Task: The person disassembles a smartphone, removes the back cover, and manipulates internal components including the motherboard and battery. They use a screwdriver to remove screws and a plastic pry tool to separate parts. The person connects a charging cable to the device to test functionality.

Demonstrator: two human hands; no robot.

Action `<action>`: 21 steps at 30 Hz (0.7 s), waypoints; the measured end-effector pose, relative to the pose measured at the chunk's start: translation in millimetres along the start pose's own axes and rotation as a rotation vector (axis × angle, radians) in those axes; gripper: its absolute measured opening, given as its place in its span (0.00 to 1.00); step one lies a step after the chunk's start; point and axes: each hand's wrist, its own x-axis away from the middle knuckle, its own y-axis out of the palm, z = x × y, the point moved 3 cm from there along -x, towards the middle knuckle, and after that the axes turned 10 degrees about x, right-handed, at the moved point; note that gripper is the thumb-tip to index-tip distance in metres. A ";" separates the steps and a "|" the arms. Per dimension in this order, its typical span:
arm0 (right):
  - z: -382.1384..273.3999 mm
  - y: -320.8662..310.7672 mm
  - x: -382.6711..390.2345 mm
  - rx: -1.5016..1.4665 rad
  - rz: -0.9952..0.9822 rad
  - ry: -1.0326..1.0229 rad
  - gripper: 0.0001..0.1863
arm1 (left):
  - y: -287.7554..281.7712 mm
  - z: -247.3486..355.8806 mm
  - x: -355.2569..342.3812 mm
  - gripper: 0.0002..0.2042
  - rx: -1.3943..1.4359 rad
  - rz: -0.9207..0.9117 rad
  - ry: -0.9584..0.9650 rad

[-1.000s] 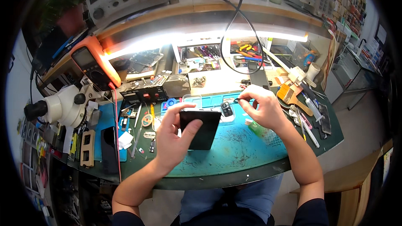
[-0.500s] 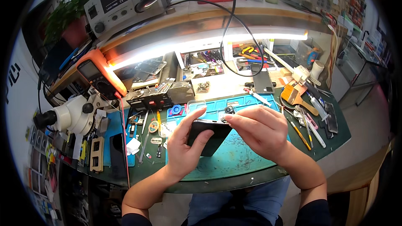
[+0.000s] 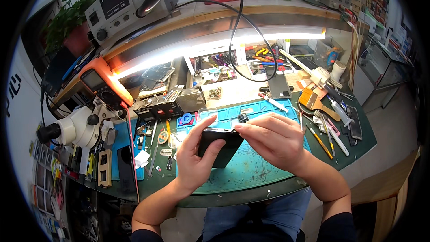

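My left hand (image 3: 197, 157) is wrapped around a black smartphone (image 3: 220, 149), thumb across its face and fingers behind. The phone is tilted, with its narrow edge upward. At the right end of that edge, my right hand (image 3: 277, 139) has thumb and fingertips pinched together. Whatever those fingertips hold, if anything, is too small and hidden to make out. Just beyond them shows a small black part (image 3: 243, 118). Both hands are above a worn blue repair mat (image 3: 251, 175).
An orange multimeter (image 3: 104, 83) and a white microscope (image 3: 76, 127) stand at the left. A syringe (image 3: 277, 104) lies at the mat's far edge. On the right are a brush (image 3: 320, 101) and a yellow-handled tool (image 3: 320, 143). A black cable (image 3: 257, 24) loops down overhead.
The whole view has shifted slightly. My left hand keeps its hold on the phone, and my right fingertips remain pinched at its edge, with little visible movement.
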 end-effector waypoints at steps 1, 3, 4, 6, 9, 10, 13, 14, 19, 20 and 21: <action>-0.1 0.2 0.5 0.009 -0.003 -0.011 0.18 | -0.1 -0.1 0.1 0.27 0.003 -0.002 -0.006; 0.2 0.9 2.3 0.028 -0.010 -0.031 0.19 | 0.3 -0.1 0.2 0.26 -0.003 -0.002 -0.003; 0.1 1.2 2.8 0.039 -0.007 -0.048 0.20 | 0.5 0.2 0.1 0.26 -0.006 -0.002 -0.001; 0.0 1.9 3.7 0.061 -0.003 -0.082 0.21 | 0.6 0.0 0.7 0.26 -0.013 0.014 -0.025; -1.3 2.1 5.8 0.093 0.000 -0.126 0.19 | 1.7 -0.2 3.9 0.26 -0.146 0.023 0.061; -1.7 1.6 6.4 0.120 0.005 -0.164 0.18 | 2.5 0.1 5.0 0.26 -0.211 0.024 0.109; -3.0 1.3 8.4 0.182 0.027 -0.269 0.16 | 3.1 -1.0 5.6 0.26 -0.088 0.062 -0.023; -3.8 2.3 9.5 0.190 0.040 -0.300 0.15 | 3.2 -1.4 6.2 0.26 -0.117 0.059 0.012; -4.8 8.9 16.9 0.273 0.077 -0.414 0.14 | 2.8 -6.3 8.8 0.26 -0.154 0.054 0.073; -5.0 9.5 17.5 0.289 0.076 -0.415 0.14 | 3.2 -5.8 8.9 0.25 -0.134 0.060 0.062; -5.9 9.6 15.7 0.297 0.081 -0.405 0.12 | 4.0 -4.7 8.9 0.25 -0.114 0.066 0.050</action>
